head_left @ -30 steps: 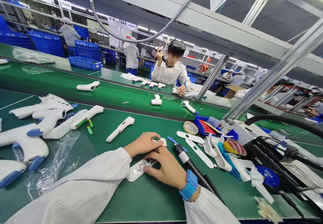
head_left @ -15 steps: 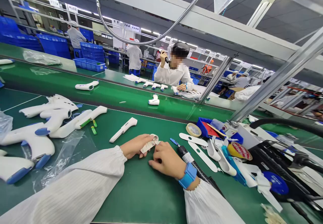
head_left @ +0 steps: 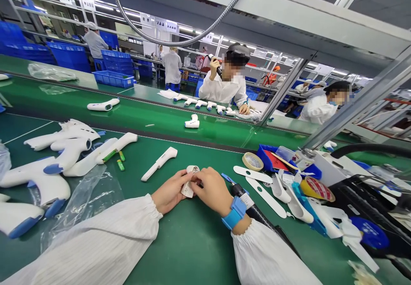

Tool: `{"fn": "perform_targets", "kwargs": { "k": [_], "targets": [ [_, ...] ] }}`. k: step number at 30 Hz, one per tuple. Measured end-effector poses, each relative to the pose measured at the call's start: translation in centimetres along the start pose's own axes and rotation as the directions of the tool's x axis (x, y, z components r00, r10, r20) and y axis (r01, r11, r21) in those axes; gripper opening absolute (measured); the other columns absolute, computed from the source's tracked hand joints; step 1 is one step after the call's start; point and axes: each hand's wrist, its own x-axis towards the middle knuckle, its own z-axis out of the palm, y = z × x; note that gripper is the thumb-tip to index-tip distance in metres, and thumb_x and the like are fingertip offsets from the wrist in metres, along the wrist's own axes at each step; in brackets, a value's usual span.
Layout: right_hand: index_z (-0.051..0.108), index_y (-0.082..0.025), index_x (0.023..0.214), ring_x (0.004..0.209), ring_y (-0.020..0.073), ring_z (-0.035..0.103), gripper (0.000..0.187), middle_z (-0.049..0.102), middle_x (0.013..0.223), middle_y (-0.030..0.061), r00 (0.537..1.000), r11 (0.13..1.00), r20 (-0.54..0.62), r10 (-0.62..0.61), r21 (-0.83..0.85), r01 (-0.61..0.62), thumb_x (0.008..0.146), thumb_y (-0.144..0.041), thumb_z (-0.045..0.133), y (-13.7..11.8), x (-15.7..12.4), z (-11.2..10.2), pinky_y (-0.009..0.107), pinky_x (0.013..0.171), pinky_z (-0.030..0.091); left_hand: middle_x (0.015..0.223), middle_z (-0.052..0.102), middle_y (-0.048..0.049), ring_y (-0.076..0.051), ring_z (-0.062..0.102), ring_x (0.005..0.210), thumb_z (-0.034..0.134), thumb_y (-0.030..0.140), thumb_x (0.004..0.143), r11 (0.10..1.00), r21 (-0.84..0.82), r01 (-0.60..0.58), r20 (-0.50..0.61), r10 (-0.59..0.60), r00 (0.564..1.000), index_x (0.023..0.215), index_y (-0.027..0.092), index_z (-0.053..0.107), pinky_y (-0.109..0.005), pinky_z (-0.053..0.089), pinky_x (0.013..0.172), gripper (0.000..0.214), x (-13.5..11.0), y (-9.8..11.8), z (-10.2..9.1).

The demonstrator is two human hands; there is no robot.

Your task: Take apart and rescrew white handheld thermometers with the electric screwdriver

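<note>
My left hand [head_left: 171,191] is closed around a small white thermometer housing [head_left: 188,189], its round end [head_left: 192,169] pointing up and away from me. Fingers of my right hand [head_left: 212,189], bent into a pinch, press on the housing's near right side; whatever lies between their tips is hidden. A blue band circles the right wrist. Beyond the left hand a slim white casing piece [head_left: 159,163] lies on the green table [head_left: 180,246]. Beside the right hand rests a black screwdriver-like tool [head_left: 253,210] with a blue tip.
White and blue gun-shaped thermometers [head_left: 35,173] are heaped at left, near green batteries [head_left: 120,163] and a clear plastic bag [head_left: 86,195]. At right are a tape roll [head_left: 253,161], white shell strips [head_left: 266,197] and a blue tray [head_left: 266,150]. Across the green conveyor [head_left: 147,120] sits a co-worker [head_left: 221,85].
The housing has turned more upright in my left hand, and my right fingers have closed in against it. Thermometers on the conveyor have shifted slightly left. The view has swung a little.
</note>
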Motion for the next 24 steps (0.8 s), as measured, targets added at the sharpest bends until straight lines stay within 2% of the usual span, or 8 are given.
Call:
{"fn": "perform_targets", "kwargs": {
  "k": [3, 7, 10, 14, 20, 24],
  "targets": [
    [0.058, -0.018, 0.066, 0.065, 0.0150, 0.044, 0.012, 0.055, 0.064, 0.0017, 0.999, 1.000, 0.030, -0.012, -0.006, 0.012, 0.078, -0.016, 0.054, -0.2, 0.6, 0.0, 0.026, 0.059, 0.029, 0.091, 0.064, -0.0053, -0.011, 0.060, 0.071, 0.050, 0.025, 0.086, 1.000, -0.001, -0.011, -0.013, 0.011, 1.000, 0.102, 0.017, 0.051, -0.023, 0.046, 0.067, 0.018, 0.1, -0.1, -0.1],
    [0.058, -0.017, 0.066, 0.064, 0.0139, 0.044, 0.013, 0.055, 0.064, 0.0012, 0.998, 1.000, 0.067, -0.022, 0.021, 0.020, 0.078, -0.014, 0.053, 0.1, 0.9, -0.2, 0.025, 0.061, 0.031, 0.094, 0.064, -0.0072, -0.013, 0.060, 0.073, 0.052, 0.029, 0.085, 1.000, 0.020, -0.005, 0.014, 0.005, 1.000, 0.107, 0.018, 0.050, -0.028, 0.047, 0.071, 0.025, 0.0, -0.1, -0.1],
    [0.058, -0.017, 0.066, 0.065, 0.0142, 0.045, 0.014, 0.056, 0.065, 0.0016, 0.996, 0.999, 0.084, -0.024, 0.047, 0.020, 0.079, -0.013, 0.052, 0.3, 0.9, -0.2, 0.025, 0.062, 0.032, 0.095, 0.063, -0.0080, -0.013, 0.059, 0.071, 0.053, 0.030, 0.084, 0.999, 0.041, 0.003, 0.020, -0.004, 1.000, 0.107, 0.017, 0.049, -0.032, 0.048, 0.074, 0.027, 0.0, -0.2, -0.1],
    [0.056, -0.017, 0.063, 0.064, 0.0142, 0.044, 0.015, 0.056, 0.064, 0.0015, 0.996, 0.993, 0.087, -0.033, 0.113, 0.023, 0.077, -0.012, 0.053, 0.6, 1.1, 0.2, 0.026, 0.061, 0.031, 0.090, 0.063, -0.0069, -0.012, 0.058, 0.068, 0.053, 0.030, 0.084, 0.999, 0.053, -0.001, 0.020, 0.000, 1.000, 0.104, 0.017, 0.050, -0.031, 0.048, 0.073, 0.025, -0.1, -0.3, -0.1],
    [0.047, -0.018, 0.055, 0.058, 0.0114, 0.041, 0.019, 0.047, 0.053, -0.0046, 0.998, 0.935, 0.036, -0.045, 0.353, 0.029, 0.061, -0.004, 0.058, 1.6, 1.6, 1.0, 0.023, 0.059, 0.031, 0.078, 0.061, -0.0035, -0.011, 0.058, 0.067, 0.051, 0.026, 0.085, 0.999, 0.050, -0.004, -0.006, 0.005, 1.000, 0.092, 0.016, 0.054, -0.026, 0.049, 0.067, 0.012, 0.0, -0.1, 0.0],
    [0.049, -0.019, 0.056, 0.056, 0.0105, 0.041, 0.013, 0.045, 0.051, -0.0059, 0.999, 0.829, -0.016, 0.029, 0.560, -0.015, 0.060, -0.010, 0.057, 2.2, 1.6, 1.6, 0.023, 0.058, 0.033, 0.077, 0.062, -0.0047, -0.013, 0.061, 0.068, 0.047, 0.022, 0.087, 1.000, 0.018, 0.011, 0.003, -0.011, 1.000, 0.090, 0.014, 0.055, -0.027, 0.050, 0.067, 0.011, 0.1, 0.1, -0.1]
  ]
}}
